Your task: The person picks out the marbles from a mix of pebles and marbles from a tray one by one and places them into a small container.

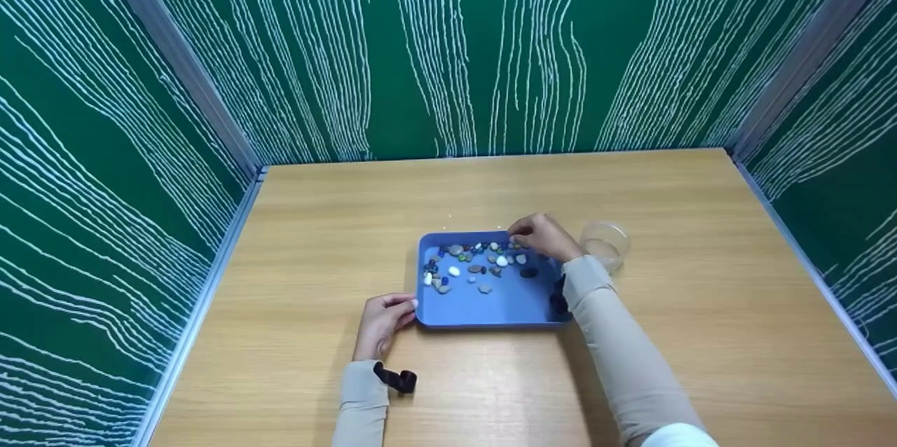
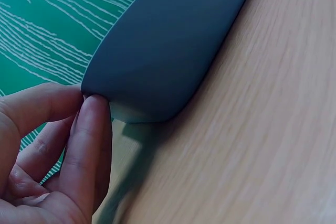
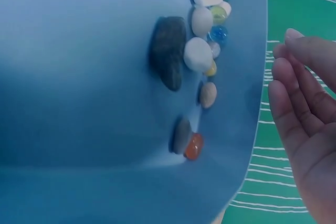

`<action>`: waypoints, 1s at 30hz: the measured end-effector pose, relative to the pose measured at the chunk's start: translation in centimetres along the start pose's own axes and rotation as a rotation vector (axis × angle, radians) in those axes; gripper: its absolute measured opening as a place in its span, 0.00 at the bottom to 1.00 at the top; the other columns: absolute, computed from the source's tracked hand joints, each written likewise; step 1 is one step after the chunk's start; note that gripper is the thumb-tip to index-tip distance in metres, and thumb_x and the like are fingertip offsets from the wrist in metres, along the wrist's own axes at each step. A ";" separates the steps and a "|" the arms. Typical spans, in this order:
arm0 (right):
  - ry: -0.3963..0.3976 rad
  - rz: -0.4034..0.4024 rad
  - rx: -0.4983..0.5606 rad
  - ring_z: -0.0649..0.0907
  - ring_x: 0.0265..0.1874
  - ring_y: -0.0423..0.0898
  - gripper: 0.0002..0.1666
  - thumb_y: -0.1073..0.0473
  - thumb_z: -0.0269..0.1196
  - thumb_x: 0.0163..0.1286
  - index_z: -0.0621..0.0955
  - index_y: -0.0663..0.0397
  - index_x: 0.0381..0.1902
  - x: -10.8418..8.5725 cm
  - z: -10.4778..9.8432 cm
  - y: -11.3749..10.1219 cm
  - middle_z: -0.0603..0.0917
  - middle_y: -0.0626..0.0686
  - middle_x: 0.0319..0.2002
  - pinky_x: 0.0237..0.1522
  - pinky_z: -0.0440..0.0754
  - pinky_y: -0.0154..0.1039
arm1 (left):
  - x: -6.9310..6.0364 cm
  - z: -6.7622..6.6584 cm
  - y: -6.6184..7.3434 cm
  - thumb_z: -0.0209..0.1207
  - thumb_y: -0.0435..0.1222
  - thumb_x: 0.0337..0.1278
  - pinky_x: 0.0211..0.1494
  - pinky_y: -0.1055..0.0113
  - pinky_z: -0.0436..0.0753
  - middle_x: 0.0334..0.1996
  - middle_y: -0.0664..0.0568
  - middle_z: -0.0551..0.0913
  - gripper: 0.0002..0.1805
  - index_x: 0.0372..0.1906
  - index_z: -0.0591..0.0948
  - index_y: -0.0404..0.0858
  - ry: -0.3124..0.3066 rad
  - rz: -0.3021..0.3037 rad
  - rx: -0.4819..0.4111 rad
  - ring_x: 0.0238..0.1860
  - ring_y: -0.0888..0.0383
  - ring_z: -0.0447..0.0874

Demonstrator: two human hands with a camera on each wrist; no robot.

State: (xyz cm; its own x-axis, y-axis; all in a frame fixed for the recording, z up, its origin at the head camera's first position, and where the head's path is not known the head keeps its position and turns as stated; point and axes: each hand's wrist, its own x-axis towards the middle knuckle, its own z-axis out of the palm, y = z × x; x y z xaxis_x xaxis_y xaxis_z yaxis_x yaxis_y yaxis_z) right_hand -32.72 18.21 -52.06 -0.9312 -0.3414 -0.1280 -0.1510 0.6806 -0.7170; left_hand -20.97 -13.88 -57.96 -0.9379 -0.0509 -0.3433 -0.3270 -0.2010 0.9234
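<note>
A blue rectangular tray [image 1: 504,307] holds many small stones and shiny glass beads, mostly toward its far and left sides. My left hand [image 1: 384,322] pinches the tray's near-left corner between thumb and fingers, which the left wrist view shows close up. Over the far right rim is my right hand [image 1: 550,237], its fingers loosely bent. In the right wrist view those fingers lie just outside the rim with a gap to it, and I see nothing between them. A dark stone [image 3: 169,51], white pebbles [image 3: 198,54] and an orange bead [image 3: 193,146] lie near the tray wall there.
A clear round plastic container [image 1: 606,240] stands right of the tray, partly behind my right forearm. The wooden table [image 1: 336,223] is bordered by green panels [image 1: 392,83] with white wavy lines. A black wrist camera [image 1: 401,381] sticks out from my left cuff.
</note>
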 end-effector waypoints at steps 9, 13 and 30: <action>-0.024 -0.003 -0.017 0.82 0.43 0.50 0.12 0.66 0.59 0.69 0.85 0.59 0.47 0.6 1.1 -0.2 0.85 0.58 0.47 0.52 0.83 0.49 | 0.2 0.0 -0.1 0.62 0.22 0.50 0.40 0.71 0.87 0.34 0.47 0.83 0.17 0.47 0.78 0.18 0.003 -0.012 -0.006 0.33 0.62 0.83; -0.010 0.000 -0.033 0.83 0.44 0.51 0.11 0.65 0.59 0.68 0.85 0.60 0.46 0.7 1.6 -0.3 0.85 0.59 0.46 0.51 0.83 0.49 | 0.2 0.0 0.0 0.63 0.22 0.50 0.40 0.71 0.87 0.34 0.48 0.84 0.17 0.47 0.78 0.18 0.013 -0.015 -0.004 0.33 0.62 0.83; 0.029 -0.080 -0.070 0.80 0.25 0.43 0.08 0.67 0.61 0.66 0.86 0.65 0.39 1.2 3.4 0.0 0.87 0.59 0.32 0.28 0.78 0.34 | 0.2 -0.1 -0.1 0.61 0.21 0.51 0.38 0.72 0.86 0.32 0.47 0.83 0.17 0.47 0.77 0.16 -0.004 0.009 -0.023 0.31 0.63 0.82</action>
State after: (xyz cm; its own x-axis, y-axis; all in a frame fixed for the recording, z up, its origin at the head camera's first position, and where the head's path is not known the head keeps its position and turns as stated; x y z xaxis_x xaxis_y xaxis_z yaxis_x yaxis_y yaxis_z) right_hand -32.77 15.65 -54.55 -0.9243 -0.3783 -0.0512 -0.2472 0.6955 -0.6747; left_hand -21.06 -13.91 -58.15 -0.9411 -0.0489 -0.3346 -0.3163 -0.2229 0.9221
